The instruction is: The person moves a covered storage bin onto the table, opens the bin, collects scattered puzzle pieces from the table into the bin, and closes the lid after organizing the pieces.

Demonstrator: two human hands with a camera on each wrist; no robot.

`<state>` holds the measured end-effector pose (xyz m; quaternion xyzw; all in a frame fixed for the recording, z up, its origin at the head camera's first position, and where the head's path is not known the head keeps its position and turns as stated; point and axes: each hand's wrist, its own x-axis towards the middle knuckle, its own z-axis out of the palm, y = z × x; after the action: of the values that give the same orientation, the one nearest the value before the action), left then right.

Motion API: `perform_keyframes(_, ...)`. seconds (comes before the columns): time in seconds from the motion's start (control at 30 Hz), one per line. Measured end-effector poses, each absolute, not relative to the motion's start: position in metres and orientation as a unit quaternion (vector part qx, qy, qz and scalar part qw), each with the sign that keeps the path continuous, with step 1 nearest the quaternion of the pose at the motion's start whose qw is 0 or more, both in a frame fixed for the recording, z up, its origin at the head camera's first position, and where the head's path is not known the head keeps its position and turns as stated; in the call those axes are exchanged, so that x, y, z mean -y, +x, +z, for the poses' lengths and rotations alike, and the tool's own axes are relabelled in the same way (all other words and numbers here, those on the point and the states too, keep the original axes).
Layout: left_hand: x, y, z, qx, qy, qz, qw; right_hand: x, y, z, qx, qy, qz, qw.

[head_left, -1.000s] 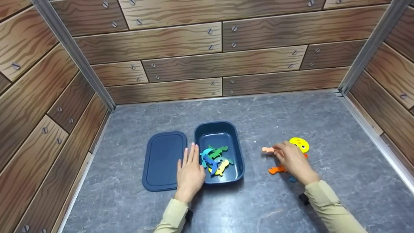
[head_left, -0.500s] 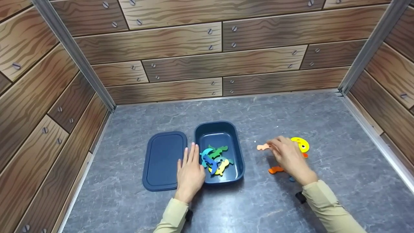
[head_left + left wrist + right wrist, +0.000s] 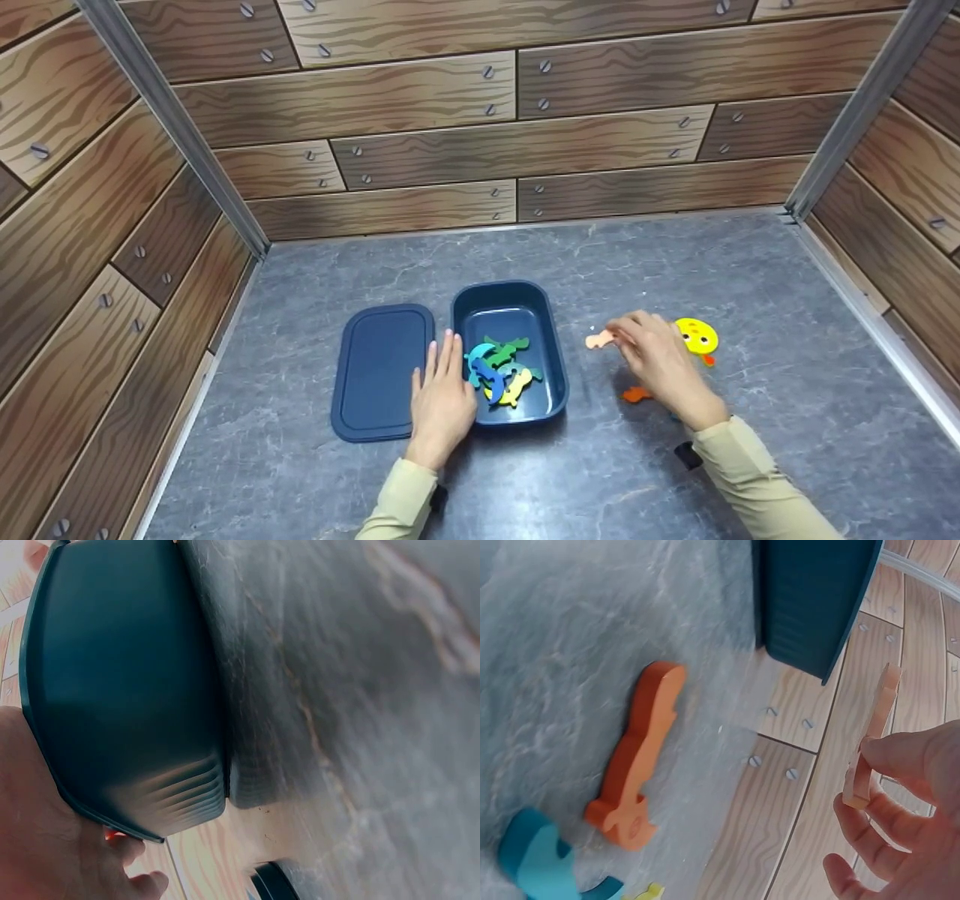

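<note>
My right hand (image 3: 660,360) pinches a flat peach-coloured toy piece (image 3: 877,720) between thumb and fingers, lifted off the table to the right of the dark blue box (image 3: 556,352). My left hand (image 3: 442,401) lies with straight fingers along the box's left rim. Inside the box is a small heap of green, blue and yellow toy pieces (image 3: 501,367). Under my right hand an orange piece (image 3: 637,757) lies on the table, and a teal piece (image 3: 536,855) is beside it in the right wrist view. Beyond that hand sits a yellow face-shaped piece (image 3: 697,336).
The matching blue lid (image 3: 382,371) lies flat just left of the box. A small red-orange bit (image 3: 708,361) shows below the yellow face. Wood-patterned walls (image 3: 420,135) enclose the grey marbled table (image 3: 300,277) at the back and sides.
My right hand has moved left and slightly away from me, carrying the peach piece toward the box. More of the yellow face shows now. The left hand stays in place.
</note>
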<state>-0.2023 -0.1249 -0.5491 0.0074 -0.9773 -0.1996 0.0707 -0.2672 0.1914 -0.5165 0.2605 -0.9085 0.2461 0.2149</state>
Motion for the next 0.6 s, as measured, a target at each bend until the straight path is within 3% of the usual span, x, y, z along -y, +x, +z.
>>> perform_keyframes(0.6, 0.125, -0.203, -0.55, 0.977, 0.007, -0.198, 0.074, -0.17, -0.265, -0.501, 0.908, 0.258, 0.254, 0.209)
